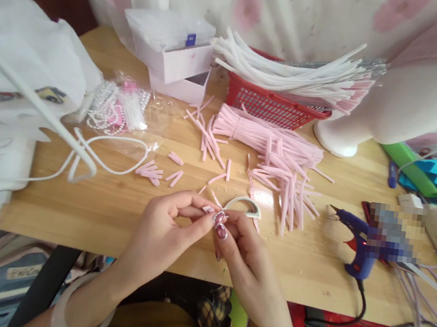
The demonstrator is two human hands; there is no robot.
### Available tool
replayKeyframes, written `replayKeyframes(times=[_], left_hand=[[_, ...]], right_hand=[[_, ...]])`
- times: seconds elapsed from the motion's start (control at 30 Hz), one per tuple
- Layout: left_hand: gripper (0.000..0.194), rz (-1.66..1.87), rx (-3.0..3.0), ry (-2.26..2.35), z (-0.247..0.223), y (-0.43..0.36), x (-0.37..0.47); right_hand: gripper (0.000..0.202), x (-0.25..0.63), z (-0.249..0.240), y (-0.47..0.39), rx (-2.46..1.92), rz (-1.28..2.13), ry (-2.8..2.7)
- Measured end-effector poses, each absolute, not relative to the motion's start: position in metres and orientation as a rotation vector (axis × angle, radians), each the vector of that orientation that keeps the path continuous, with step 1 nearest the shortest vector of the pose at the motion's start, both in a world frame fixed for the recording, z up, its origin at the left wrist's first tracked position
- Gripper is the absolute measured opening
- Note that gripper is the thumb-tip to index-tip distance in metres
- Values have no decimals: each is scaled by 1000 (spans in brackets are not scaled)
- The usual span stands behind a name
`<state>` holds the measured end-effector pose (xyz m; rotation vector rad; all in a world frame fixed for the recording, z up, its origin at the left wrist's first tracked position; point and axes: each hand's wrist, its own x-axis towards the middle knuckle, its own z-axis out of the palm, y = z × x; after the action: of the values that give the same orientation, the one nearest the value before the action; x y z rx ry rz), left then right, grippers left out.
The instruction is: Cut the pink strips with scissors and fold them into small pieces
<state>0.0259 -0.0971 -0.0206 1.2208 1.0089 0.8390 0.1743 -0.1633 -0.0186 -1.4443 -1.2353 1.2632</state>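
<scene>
We're holding both bare hands together over the light wood-grain tabletop (87,210), near its front edge. Our left hand (171,230) is pinching narrow, thumb against fingers, on a thin pink fuzzy strip (213,196). Our right hand (245,253) is closing narrow too, its dark-pink painted nails touching the left fingertips. Fingers are hiding most of the strip, so we're not able to tell its full shape or how much of it the right is gripping. The strip's free part is poking out beyond the left fingertips, toward the back.

Just beyond the right hand, a pale rounded loop-shaped item (256,208) is lying partly hidden.

Around the work: short pink fuzzy pieces (151,171) are lying in a cluster left of the strip, with a pink V-shaped fuzzy piece (176,178) just beside. Further back we're seeing a thick bundle of long pink fuzzy stems (247,127), and loose pink fuzzy stems (290,194) are spreading in front of it. Behind the bundle, a red plastic lattice basket (274,108) is carrying long white fuzzy stems (286,78).

Well right of our hands, a blue glue gun (362,247) is lying, nozzle pointing left, body partly pixelated.
</scene>
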Motion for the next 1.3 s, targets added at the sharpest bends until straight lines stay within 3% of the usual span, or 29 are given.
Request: replayKeyframes(times=[0.93,1.13,1.3], left_hand=[[2,720,1063,996,-33,-76,21],[5,727,1019,985,-40,-74,17],[6,702,983,950,-44,-73,16]], right_hand=[[22,191,-33,-159,-1300,1542,-1190],[24,191,-37,-157,-1161,1733,-999],[23,191,-38,-159,-1152,1633,-940]])
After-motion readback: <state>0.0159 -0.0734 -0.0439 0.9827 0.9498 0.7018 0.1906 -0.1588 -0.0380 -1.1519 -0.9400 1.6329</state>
